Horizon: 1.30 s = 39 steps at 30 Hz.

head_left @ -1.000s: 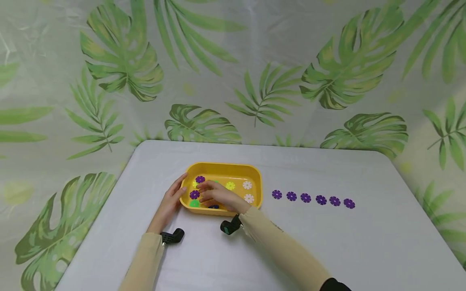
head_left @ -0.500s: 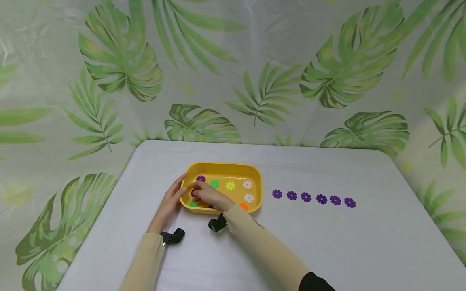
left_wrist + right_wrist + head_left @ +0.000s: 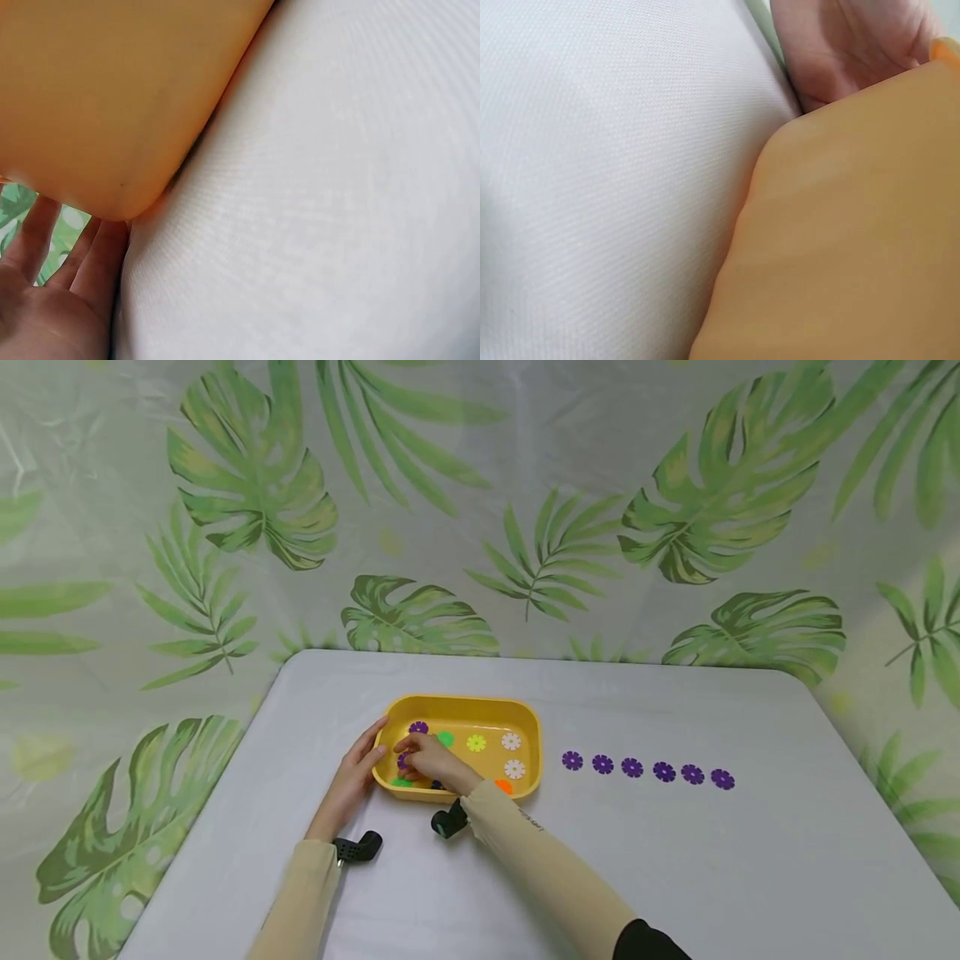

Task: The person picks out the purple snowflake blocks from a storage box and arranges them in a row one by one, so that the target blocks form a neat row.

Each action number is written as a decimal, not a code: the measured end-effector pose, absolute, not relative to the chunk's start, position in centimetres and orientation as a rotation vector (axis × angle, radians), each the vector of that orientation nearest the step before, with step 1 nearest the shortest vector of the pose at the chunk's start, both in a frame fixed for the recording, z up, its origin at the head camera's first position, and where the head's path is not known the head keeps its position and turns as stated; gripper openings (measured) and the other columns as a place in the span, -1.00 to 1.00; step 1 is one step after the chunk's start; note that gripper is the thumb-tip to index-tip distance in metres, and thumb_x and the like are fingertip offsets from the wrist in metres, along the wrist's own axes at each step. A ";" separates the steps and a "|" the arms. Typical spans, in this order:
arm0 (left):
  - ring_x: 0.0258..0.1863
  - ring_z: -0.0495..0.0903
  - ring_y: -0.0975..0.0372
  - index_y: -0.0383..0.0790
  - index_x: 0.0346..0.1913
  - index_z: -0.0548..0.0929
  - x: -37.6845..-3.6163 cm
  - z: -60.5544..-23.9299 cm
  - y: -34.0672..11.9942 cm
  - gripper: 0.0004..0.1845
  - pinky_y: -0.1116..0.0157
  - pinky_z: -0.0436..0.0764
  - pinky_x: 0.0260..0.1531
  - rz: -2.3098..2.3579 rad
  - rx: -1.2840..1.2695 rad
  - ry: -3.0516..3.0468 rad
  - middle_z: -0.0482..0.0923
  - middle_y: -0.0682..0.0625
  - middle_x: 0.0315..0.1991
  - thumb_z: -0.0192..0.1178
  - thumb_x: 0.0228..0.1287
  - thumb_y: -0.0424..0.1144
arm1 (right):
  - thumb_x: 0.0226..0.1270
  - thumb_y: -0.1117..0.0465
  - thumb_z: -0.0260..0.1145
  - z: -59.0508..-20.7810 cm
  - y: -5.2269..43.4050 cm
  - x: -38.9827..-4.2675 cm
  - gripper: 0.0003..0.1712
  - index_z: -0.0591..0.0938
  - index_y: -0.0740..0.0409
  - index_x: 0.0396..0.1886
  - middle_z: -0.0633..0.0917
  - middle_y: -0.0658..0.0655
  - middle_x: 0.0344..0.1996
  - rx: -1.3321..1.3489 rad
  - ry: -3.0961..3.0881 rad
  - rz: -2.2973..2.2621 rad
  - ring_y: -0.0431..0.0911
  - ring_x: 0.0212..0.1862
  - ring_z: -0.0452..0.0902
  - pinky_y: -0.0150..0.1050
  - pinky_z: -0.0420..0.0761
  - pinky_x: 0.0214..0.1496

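Observation:
My left hand (image 3: 354, 774) holds the left end of the yellow tray (image 3: 487, 706), thumb at the rim. In the left wrist view its fingers (image 3: 97, 259) lie along the tray's outer wall (image 3: 112, 97). My right hand (image 3: 438, 762) reaches down inside the tray's left part, fingertips bent toward the bottom. I cannot tell whether it pinches a disc. Around it lie notched snowflake discs: a purple disc (image 3: 418, 727), another purple disc (image 3: 403, 761) half hidden by the fingers, a green disc (image 3: 446, 739) and a second green disc (image 3: 402, 782).
Farther right in the tray are a yellow disc (image 3: 476, 743), two white discs (image 3: 511, 742) and an orange disc (image 3: 503, 787) partly behind the sleeve. On the white table, right of the tray, several purple discs (image 3: 632, 767) form a row. Leaf-patterned cloth (image 3: 540, 568) hangs behind.
My right hand has moved left and down into the tray's left part, uncovering the orange disc. The upper purple disc has shifted slightly right. The left hand stays at the tray.

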State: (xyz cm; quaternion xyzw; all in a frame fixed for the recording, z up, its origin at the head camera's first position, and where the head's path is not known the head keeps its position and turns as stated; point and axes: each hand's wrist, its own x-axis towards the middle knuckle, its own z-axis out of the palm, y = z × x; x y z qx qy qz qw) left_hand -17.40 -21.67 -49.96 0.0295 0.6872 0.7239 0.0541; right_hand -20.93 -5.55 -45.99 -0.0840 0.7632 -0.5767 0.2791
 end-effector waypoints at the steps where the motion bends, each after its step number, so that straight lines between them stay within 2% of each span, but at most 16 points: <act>1: 0.46 -0.10 0.17 -0.02 0.49 0.15 -17.4 -50.0 -21.6 -0.48 0.12 0.03 0.39 2.196 0.085 2.091 -0.09 0.03 0.51 -0.11 0.53 -0.21 | 0.35 0.48 0.07 -46.0 -5.5 -20.9 -0.76 0.55 0.35 -0.05 0.61 0.20 -0.36 -0.206 2.069 -1.543 -0.01 -0.37 0.59 -0.29 0.67 -0.24; 5: 0.46 -0.10 0.17 0.00 0.49 0.16 -17.5 -50.1 -21.5 -0.48 0.13 0.04 0.39 2.191 0.073 2.097 -0.08 0.03 0.51 -0.11 0.53 -0.21 | 0.34 0.45 0.13 -46.3 -5.3 -20.8 -0.87 0.55 0.28 -0.16 0.61 0.13 -0.49 -0.154 2.147 -1.542 -0.14 -0.51 0.51 -0.42 0.60 -0.43; 10: 0.45 -0.07 0.18 0.03 0.48 0.17 -17.4 -50.1 -21.3 -0.48 0.15 0.05 0.39 2.185 0.069 2.098 -0.07 0.07 0.50 -0.11 0.53 -0.20 | 0.36 0.40 0.14 -45.9 -4.3 -20.8 -0.85 0.56 0.26 -0.12 0.59 0.12 -0.53 -0.145 2.126 -1.622 -0.14 -0.56 0.45 -0.43 0.54 -0.52; 13: 0.46 -0.06 0.16 0.00 0.49 0.16 -17.4 -50.1 -21.3 -0.48 0.14 0.06 0.38 2.193 0.076 2.093 -0.09 0.05 0.51 -0.12 0.53 -0.21 | 0.36 0.40 0.12 -45.3 -3.0 -20.8 -0.80 0.56 0.28 -0.06 0.58 0.14 -0.49 -0.151 2.079 -1.686 -0.12 -0.54 0.45 -0.38 0.58 -0.47; 16: 0.46 -0.07 0.16 -0.01 0.49 0.15 -17.5 -50.1 -21.3 -0.48 0.14 0.06 0.39 2.202 0.071 2.082 -0.11 0.05 0.51 -0.13 0.53 -0.22 | 0.38 0.40 0.10 -44.4 -1.2 -20.8 -0.78 0.55 0.33 -0.04 0.59 0.15 -0.43 -0.179 2.047 -1.726 -0.11 -0.50 0.46 -0.29 0.66 -0.33; 22: 0.46 -0.08 0.20 0.01 0.49 0.16 -17.4 -49.9 -21.6 -0.47 0.17 0.05 0.39 2.205 0.049 2.076 -0.10 0.08 0.51 -0.09 0.53 -0.18 | 0.39 0.39 0.09 -42.9 3.6 -21.2 -0.76 0.54 0.38 -0.02 0.58 0.16 -0.40 -0.236 2.044 -1.767 -0.12 -0.45 0.49 -0.16 0.68 -0.17; 27: 0.46 -0.11 0.16 -0.03 0.50 0.13 -17.2 -49.2 -21.6 -0.47 0.13 0.02 0.40 2.204 0.052 2.059 -0.12 0.05 0.52 -0.12 0.54 -0.22 | 0.41 0.39 0.09 -41.9 8.3 -21.5 -0.76 0.53 0.39 0.00 0.59 0.18 -0.33 -0.211 2.111 -1.782 -0.11 -0.43 0.50 -0.10 0.67 -0.15; 35: 0.47 -0.11 0.13 -0.11 0.51 0.09 -16.3 -47.3 -21.1 -0.46 0.13 0.03 0.39 2.186 0.046 2.050 -0.15 -0.01 0.52 -0.15 0.54 -0.29 | 0.46 0.33 0.04 -42.2 17.4 -21.3 -0.70 0.47 0.41 0.08 0.52 0.22 -0.27 -0.200 2.310 -1.729 -0.09 -0.35 0.52 -0.25 0.67 -0.19; 39: 0.47 -0.13 0.10 -0.15 0.51 0.07 -16.4 -47.7 -21.1 -0.46 0.11 0.01 0.39 2.188 0.072 2.055 -0.16 -0.04 0.52 -0.15 0.54 -0.30 | 0.48 0.32 0.04 -43.2 22.9 -20.7 -0.66 0.44 0.46 0.11 0.51 0.21 -0.27 -0.186 2.381 -1.731 -0.14 -0.35 0.52 -0.24 0.67 -0.21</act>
